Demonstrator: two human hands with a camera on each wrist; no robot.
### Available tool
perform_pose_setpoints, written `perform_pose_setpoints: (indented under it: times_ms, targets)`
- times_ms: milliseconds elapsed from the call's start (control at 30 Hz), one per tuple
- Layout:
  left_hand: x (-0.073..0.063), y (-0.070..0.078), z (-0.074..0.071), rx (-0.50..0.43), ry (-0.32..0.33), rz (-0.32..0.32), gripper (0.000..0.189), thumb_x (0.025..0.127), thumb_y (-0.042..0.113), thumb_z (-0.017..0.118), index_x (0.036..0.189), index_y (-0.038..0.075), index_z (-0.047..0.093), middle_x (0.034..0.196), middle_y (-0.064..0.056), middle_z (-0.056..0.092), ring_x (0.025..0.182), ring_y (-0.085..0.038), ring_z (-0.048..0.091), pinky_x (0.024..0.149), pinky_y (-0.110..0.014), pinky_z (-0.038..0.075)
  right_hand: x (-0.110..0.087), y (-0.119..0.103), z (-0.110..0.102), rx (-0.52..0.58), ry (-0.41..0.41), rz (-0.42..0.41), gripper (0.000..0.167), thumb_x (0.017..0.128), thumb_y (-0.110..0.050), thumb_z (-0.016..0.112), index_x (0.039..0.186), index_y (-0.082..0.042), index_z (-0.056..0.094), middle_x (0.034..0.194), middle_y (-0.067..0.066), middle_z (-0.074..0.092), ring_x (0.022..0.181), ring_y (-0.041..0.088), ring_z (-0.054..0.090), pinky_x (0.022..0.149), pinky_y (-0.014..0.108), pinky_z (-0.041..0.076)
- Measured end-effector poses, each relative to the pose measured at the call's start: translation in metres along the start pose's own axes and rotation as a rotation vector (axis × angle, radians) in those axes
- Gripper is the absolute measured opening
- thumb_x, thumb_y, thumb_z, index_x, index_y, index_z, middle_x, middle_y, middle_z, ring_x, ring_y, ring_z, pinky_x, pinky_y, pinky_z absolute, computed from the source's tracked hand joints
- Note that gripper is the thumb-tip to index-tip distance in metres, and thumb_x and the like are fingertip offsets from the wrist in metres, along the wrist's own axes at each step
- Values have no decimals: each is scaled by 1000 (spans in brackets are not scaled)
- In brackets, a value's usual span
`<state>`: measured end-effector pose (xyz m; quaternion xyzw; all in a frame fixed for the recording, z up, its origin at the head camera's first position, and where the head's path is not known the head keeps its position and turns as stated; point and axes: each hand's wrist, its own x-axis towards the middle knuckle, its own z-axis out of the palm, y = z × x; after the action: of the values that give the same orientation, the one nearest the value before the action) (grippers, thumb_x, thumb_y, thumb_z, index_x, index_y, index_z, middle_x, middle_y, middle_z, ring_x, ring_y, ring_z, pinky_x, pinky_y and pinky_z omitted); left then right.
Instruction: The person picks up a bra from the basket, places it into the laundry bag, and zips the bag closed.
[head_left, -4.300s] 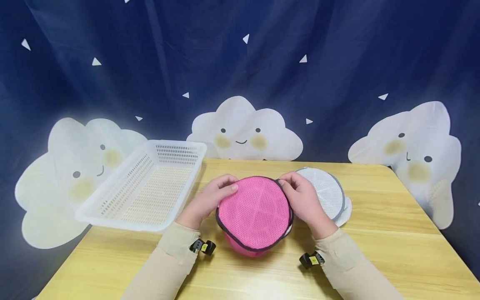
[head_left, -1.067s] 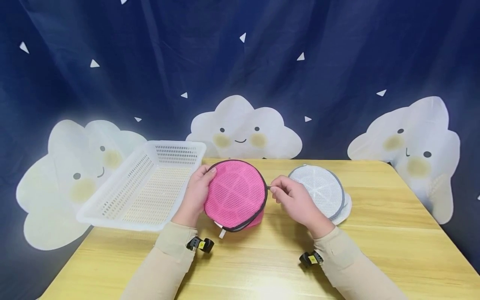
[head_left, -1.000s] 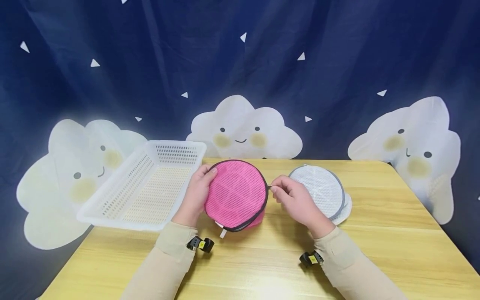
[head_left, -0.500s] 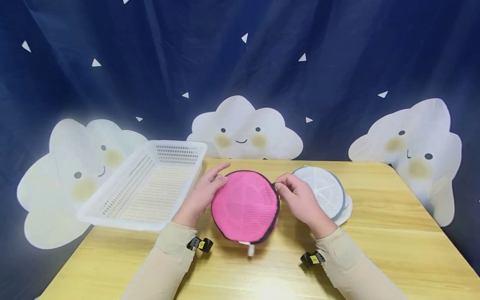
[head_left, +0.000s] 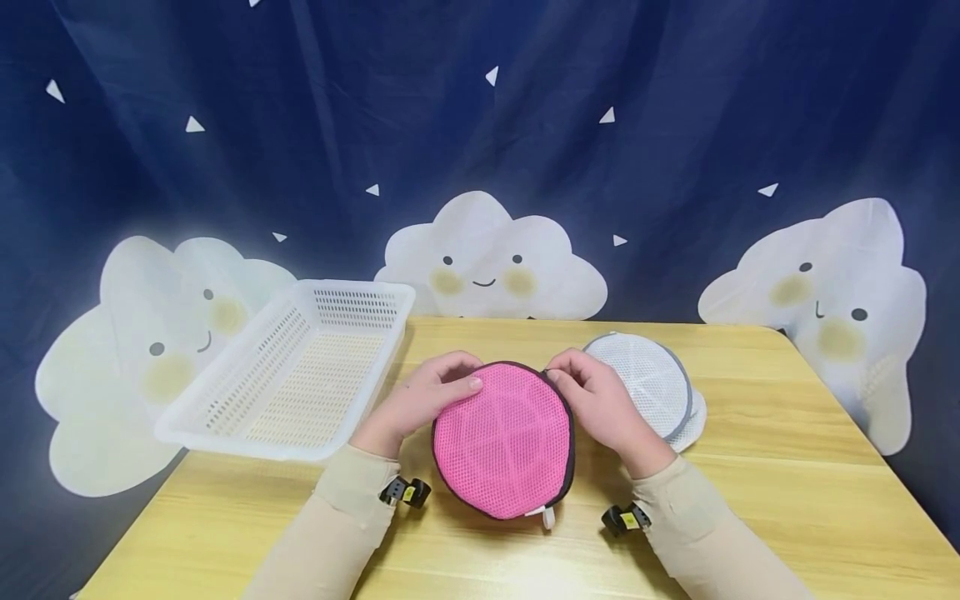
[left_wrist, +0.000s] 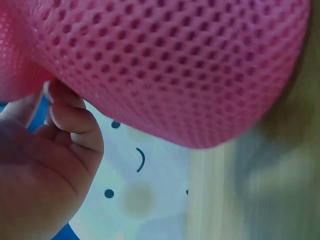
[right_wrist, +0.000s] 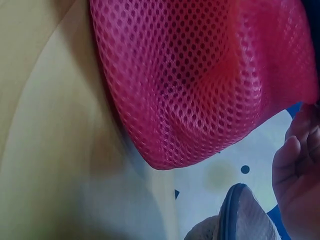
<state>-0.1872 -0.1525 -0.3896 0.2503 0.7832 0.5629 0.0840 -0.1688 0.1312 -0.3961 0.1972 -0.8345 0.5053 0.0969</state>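
Observation:
A round pink mesh laundry bag (head_left: 502,446) with a black zipper edge stands between the hands over the table, its side bulging in both wrist views. My left hand (head_left: 431,396) grips its upper left rim, thumb on the mesh top and fingers behind. At the upper right, my right hand (head_left: 600,404) pinches the zipper pull at the black edge; its fingertips are partly hidden there. A small white tag (head_left: 548,518) hangs from the bag's lower right rim. In the left wrist view, curled fingers (left_wrist: 75,120) meet the pink mesh.
Behind the right hand lies a white mesh laundry bag (head_left: 645,383) with grey trim. On the left, a white perforated plastic basket (head_left: 367,404) sits on the wooden table (head_left: 780,467). A dark blue curtain (head_left: 480,125) with cloud faces hangs behind.
The pink bag has turned, carrying its white tag from lower left to lower right, and sits lower. The zipper has been drawn along the edge; the left hand has regripped the rim.

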Motion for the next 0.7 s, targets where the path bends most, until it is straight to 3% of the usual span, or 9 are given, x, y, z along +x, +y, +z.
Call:
perform_pose_setpoints:
  times_ms: [100, 300, 400, 533, 700]
  targets:
    - [0, 4, 4, 19, -30, 15, 22, 98, 23, 68, 117, 12, 67, 108, -3, 68, 103, -22, 62, 96, -40, 46, -1, -2, 3, 0, -15, -7, 9, 103, -23, 61, 98, -19, 69, 86, -4, 65, 81, 16, 59, 76, 34, 48]
    - [1, 8, 10, 34, -131, 38, 37, 100, 24, 65, 135, 11, 61, 101, -5, 67, 92, -23, 64, 88, -41, 50, -2, -3, 9, 14, -69, -19, 9, 103, -20, 61, 98, -19, 68, 86, -4, 65, 76, 16, 60, 71, 34, 49]
    - [2, 9, 12, 57, -157, 52, 37, 102, 25, 63, 136, 13, 62, 107, -2, 69, 98, -20, 64, 93, -41, 48, -3, -3, 11, -1, -88, -34, 10, 103, -21, 60, 97, -20, 68, 85, -5, 65, 74, 15, 59, 70, 33, 49]
    - [1, 11, 14, 79, -144, 39, 28, 103, 25, 60, 130, 20, 67, 116, 5, 69, 107, -16, 63, 98, -41, 46, -3, -3, 12, -11, -97, -46, 10, 103, -22, 60, 97, -21, 68, 84, -6, 65, 73, 14, 59, 69, 33, 49]
    - [1, 12, 15, 96, -102, 22, 24, 104, 23, 57, 123, 20, 70, 113, 6, 70, 104, -17, 64, 96, -42, 46, -3, -5, 11, -27, -92, -63, 10, 103, -20, 61, 96, -22, 68, 83, -8, 65, 72, 14, 60, 68, 33, 49]
